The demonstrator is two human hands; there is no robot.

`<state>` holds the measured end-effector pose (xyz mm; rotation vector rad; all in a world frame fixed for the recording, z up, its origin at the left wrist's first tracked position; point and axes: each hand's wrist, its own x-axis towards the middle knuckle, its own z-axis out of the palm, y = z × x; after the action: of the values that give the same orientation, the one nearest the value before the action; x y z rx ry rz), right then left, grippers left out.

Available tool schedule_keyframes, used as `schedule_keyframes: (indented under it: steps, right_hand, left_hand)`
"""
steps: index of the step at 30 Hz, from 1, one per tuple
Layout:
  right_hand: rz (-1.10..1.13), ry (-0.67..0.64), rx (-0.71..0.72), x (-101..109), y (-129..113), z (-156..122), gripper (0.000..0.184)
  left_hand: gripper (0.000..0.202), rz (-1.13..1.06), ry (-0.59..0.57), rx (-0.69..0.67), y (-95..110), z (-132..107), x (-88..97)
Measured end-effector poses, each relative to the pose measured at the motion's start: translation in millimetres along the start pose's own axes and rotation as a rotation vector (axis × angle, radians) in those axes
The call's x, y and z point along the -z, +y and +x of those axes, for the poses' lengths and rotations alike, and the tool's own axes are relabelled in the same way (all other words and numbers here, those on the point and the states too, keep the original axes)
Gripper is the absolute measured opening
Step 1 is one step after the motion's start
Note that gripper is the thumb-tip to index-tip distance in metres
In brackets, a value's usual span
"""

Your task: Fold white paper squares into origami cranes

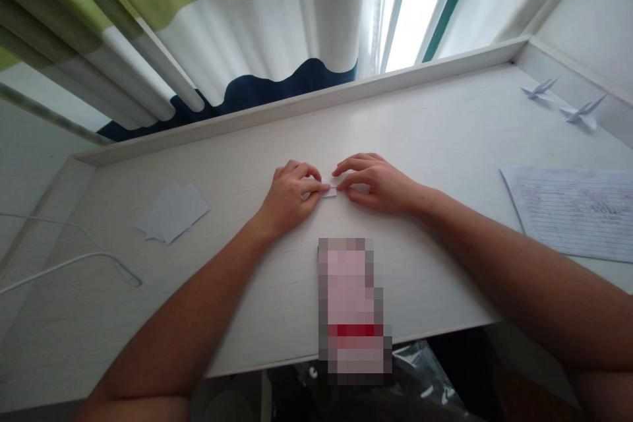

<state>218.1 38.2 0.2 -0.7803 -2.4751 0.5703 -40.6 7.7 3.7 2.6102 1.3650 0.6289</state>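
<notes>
A small folded piece of white paper point(328, 192) lies on the white desk between my two hands. My left hand point(295, 192) is closed on its left side, with thumb and forefinger pressed against it. Just to the right, my right hand point(373, 183) has its fingers stretched out and spread. One of its fingertips is at the paper's right edge, and I cannot tell whether it presses on it. The fingers cover part of the paper, so its full shape is hidden.
A stack of white paper pieces point(173, 212) lies left, near a white cable point(106, 254). Two folded paper figures point(540, 89) stand at the back right, beyond written lined sheets point(573, 211). A blurred-out object point(349, 290) lies near the desk's front edge. Curtains point(267, 26) hang behind.
</notes>
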Motion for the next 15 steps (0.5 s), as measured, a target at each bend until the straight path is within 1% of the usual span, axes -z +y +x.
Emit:
schedule_keyframes:
  steps: [3,6,9,15]
  right_hand:
    - [0.025,0.045,-0.053,-3,3,1,0.028]
    - [0.038,0.065,-0.061,-6,5,1,0.022]
    - [0.039,0.080,-0.090,-8,5,3,0.021]
    - [0.032,0.102,-0.144,-13,2,5,0.018]
  left_hand:
    - [0.025,-0.057,-0.043,-0.034,0,0,-0.8]
    - [0.025,-0.094,-0.018,-0.014,0,0,-3.8]
    - [0.022,-0.136,0.008,0.027,-1,1,-7.7]
    - [0.024,-0.236,0.005,0.053,-6,2,-10.7]
